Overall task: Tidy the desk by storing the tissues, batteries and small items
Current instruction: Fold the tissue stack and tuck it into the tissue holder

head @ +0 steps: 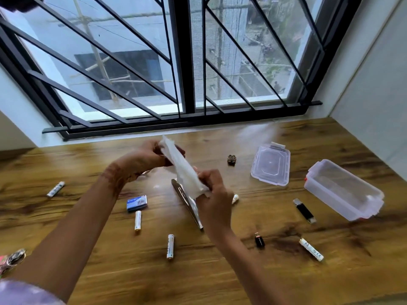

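A white tissue (184, 170) is stretched above the wooden desk (242, 271). My left hand (152, 156) pinches its upper end and my right hand (212, 191) pinches its lower end. Under the tissue lies a silvery flat packet (187, 204). White batteries lie scattered on the desk: one at the left (55, 189), one near the middle (137, 220), one closer to me (170, 246), one at the right (311, 249). Another white piece (235, 199) peeks out beside my right hand. A clear plastic box (343, 190) stands open at the right, with its lid (271, 164) lying beside it.
A blue and white small box (137, 203) lies left of the packet. A black USB stick (304, 210), a small black dongle (259, 239) and a small dark patterned object (231, 160) lie on the right half. A barred window (176, 62) rises behind the desk.
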A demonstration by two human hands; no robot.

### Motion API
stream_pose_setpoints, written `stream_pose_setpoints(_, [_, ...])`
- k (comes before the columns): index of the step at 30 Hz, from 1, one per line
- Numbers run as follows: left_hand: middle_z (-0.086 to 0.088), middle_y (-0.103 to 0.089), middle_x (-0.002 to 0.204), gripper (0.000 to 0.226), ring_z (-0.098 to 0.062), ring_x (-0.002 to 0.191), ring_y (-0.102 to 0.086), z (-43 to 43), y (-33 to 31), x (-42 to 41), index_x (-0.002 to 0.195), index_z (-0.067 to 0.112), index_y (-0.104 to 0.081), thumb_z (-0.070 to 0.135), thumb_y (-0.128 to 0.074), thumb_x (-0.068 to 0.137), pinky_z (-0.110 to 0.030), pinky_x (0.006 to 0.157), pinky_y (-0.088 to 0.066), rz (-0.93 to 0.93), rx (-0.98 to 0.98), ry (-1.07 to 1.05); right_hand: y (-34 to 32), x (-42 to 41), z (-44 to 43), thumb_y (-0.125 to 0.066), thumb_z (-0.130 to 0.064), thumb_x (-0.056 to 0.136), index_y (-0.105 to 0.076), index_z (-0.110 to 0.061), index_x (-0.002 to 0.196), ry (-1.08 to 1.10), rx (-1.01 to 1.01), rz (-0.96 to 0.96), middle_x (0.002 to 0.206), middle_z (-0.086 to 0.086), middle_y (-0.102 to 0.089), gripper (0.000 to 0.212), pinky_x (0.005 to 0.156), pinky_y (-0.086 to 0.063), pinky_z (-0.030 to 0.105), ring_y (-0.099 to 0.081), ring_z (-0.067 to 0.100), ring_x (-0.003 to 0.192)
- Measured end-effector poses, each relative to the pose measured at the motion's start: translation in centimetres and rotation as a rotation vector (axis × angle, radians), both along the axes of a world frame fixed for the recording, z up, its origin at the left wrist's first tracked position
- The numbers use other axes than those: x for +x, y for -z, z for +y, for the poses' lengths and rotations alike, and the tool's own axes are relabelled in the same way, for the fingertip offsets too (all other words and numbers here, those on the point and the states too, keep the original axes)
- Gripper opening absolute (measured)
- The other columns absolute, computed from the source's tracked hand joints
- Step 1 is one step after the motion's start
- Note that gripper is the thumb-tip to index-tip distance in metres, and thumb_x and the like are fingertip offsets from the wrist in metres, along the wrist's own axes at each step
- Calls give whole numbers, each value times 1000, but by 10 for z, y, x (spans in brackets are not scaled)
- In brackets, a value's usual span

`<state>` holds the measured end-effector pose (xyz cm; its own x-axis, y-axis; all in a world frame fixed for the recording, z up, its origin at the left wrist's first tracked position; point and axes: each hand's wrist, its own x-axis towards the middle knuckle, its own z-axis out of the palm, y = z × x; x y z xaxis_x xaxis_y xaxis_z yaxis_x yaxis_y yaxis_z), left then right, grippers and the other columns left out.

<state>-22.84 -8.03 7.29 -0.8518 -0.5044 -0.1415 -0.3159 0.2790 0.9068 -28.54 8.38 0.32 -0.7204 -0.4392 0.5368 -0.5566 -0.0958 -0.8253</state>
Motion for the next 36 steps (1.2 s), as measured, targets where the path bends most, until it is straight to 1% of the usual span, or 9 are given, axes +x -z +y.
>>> stream_pose_setpoints(3, [12,-72,70,34,-1,72,-67,-8,6,-2,81,13,-69,-18,-58,76,-13,67,-53,-59,-60,8,22,5,-6,-68,6,73,-47,-23,95,-5,68,80,97,2,-72,42,60,-47,10,-65,7,81])
stream_pose_setpoints(6, [9,-73,75,41,-6,77,-66,-14,15,-3,68,28,-72,-12,-61,76,-20,71,-53,-133,-156,0,35,5,-7,-74,0,73,-48,-22,100,-5,111,138,93,4,-73,43,57,-50,16,-67,10,74])
stream_pose_setpoints(11, [1,-68,87,27,-8,78,-63,-10,25,-3,81,20,-67,-6,-64,78,-9,61,-50,-145,-134,36,49,0,-4,-79,1,67,-54,-16,103,10,203,245,89,2,-73,47,59,-53,16,-68,9,68])
stream_pose_setpoints(15, [12,-68,87,32,9,78,-63,-9,26,3,82,21,-69,-10,-68,73,-8,66,-48,-50,-123,67,51,1,-2,-77,0,67,-55,-15,102,-6,177,233,82,4,-72,43,58,-55,22,-68,11,68])
stream_pose_setpoints(19, [8,-73,96,19,-1,97,-65,-16,21,13,72,28,-73,23,-71,53,-15,75,-53,23,-41,103,44,5,-9,-78,2,67,-54,-18,104,-34,137,233,87,3,-72,48,62,-55,20,-68,10,73])
stream_pose_setpoints(24, [17,-72,99,30,-2,96,-66,-27,7,21,75,29,-73,4,-62,63,-16,71,-54,80,-48,82,26,5,-18,-76,-6,72,-51,-17,108,-70,60,198,97,6,-71,46,69,-57,24,-69,14,85])
stream_pose_setpoints(29, [11,-71,103,49,-8,99,-65,-30,9,15,87,17,-70,-24,-46,76,-19,79,-55,38,-81,67,20,4,-22,-68,-14,76,-47,-18,101,4,54,178,86,6,-71,32,58,-50,18,-66,13,71])
stream_pose_setpoints(33, [2,-72,102,41,-13,99,-66,-29,24,6,89,21,-72,-14,-57,73,-28,87,-54,-54,-70,78,30,-3,-15,-70,-3,71,-45,-21,99,37,160,155,72,3,-67,41,50,-43,20,-61,16,58])
stream_pose_setpoints(36, [12,-73,74,58,-1,79,-66,-21,36,-5,63,31,-73,-21,-51,76,-8,68,-50,-57,-87,77,36,-7,-10,-73,-7,72,-49,-18,99,32,223,187,72,3,-68,38,52,-44,18,-62,14,58])
